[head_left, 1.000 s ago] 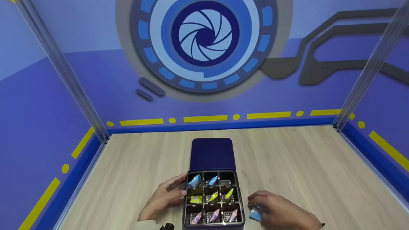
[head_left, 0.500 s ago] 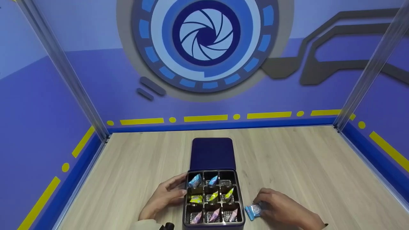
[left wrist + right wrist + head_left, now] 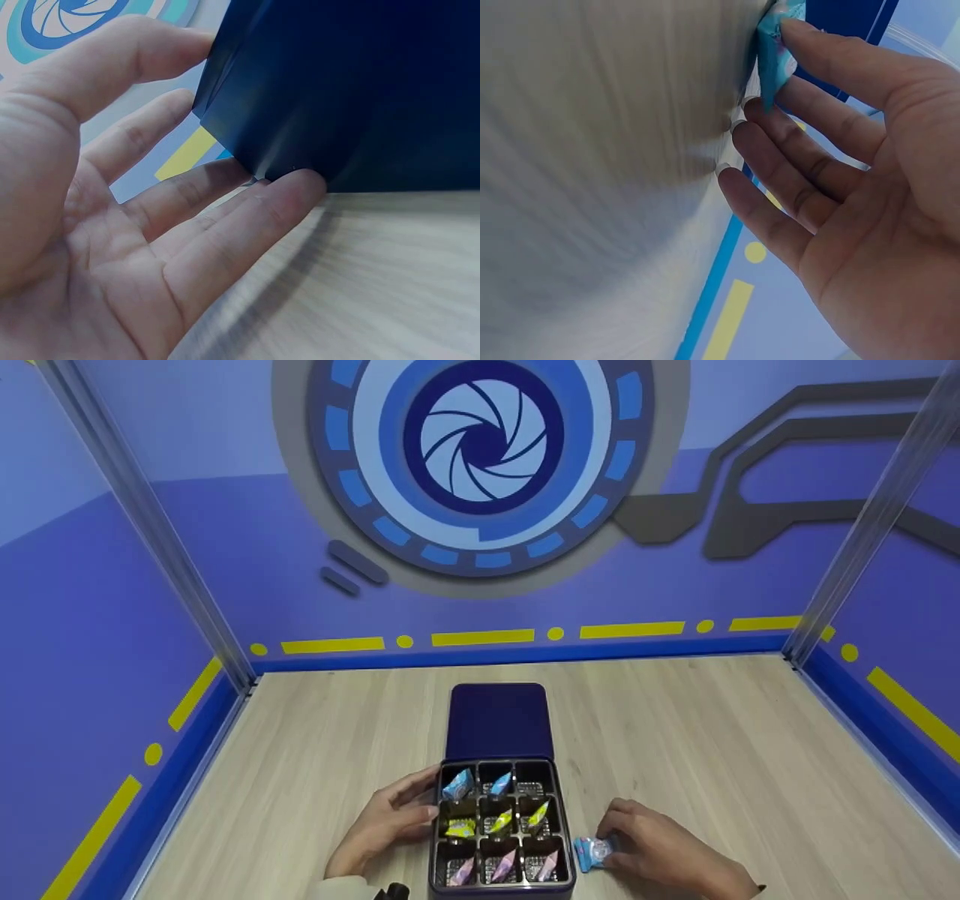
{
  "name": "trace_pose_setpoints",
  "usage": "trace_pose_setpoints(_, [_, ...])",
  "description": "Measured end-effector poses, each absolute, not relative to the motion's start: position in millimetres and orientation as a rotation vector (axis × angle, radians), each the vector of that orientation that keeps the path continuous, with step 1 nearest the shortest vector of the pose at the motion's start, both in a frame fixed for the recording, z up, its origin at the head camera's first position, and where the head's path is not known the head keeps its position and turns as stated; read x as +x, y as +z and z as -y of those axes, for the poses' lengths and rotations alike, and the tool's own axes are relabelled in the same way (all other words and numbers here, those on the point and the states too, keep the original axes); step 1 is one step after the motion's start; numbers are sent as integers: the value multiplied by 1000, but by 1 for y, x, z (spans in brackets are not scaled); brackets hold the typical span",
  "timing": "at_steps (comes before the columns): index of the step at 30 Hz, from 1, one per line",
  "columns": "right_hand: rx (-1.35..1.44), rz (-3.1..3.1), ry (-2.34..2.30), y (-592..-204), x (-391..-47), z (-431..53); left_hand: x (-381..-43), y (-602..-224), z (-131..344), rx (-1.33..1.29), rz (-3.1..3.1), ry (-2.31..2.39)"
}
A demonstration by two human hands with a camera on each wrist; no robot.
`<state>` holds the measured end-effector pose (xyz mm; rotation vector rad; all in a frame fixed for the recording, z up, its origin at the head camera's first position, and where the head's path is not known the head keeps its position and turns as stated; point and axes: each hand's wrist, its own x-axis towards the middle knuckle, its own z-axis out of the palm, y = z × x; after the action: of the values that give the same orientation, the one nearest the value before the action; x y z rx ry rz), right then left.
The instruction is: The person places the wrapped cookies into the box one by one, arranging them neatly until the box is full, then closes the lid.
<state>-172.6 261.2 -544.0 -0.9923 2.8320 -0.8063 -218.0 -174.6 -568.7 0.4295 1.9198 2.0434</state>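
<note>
A dark blue tin box (image 3: 501,892) holds a black divided tray, with blue-wrapped candies (image 3: 457,785) in the far row, yellow ones (image 3: 501,820) in the middle row and pink ones (image 3: 503,866) in the near row. The far right compartment (image 3: 532,778) shows its bare floor. My left hand (image 3: 385,819) touches the box's left side, its fingers fairly straight against the wall in the left wrist view. Right of the box, my right hand (image 3: 660,844) pinches a blue-wrapped candy (image 3: 595,853) between thumb and index finger, low by the tabletop. Its other fingertips (image 3: 739,180) touch the wood.
The lid (image 3: 499,721) lies behind the box, dark blue and adjoining its far edge. A light wooden table (image 3: 697,735) stretches around both. Blue and purple panels (image 3: 420,622) with metal corner posts (image 3: 870,525) enclose it at the back and sides.
My right hand has turned the blue-wrapped candy and shifted slightly, so more of the wrapper shows left of the fingers, nearer the box. The left hand and the box have stayed put.
</note>
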Motion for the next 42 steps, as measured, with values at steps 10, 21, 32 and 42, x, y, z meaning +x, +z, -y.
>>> trace_pose_setpoints(10, [-715, -2659, -980, -541, -172, -258, -217, -568, 175, 368, -1901, 2050])
trace_pose_setpoints(21, [-894, -2707, -974, -545, -175, -262, -217, -568, 175, 395, -1902, 2052])
trace_pose_setpoints(32, [-808, -2682, -1011, -542, -174, -261, -216, -567, 174, 356, -1909, 2060])
trace_pose_setpoints(42, [-800, -2602, -1122, -542, -174, -261, -217, -568, 174, 384, -1908, 2068])
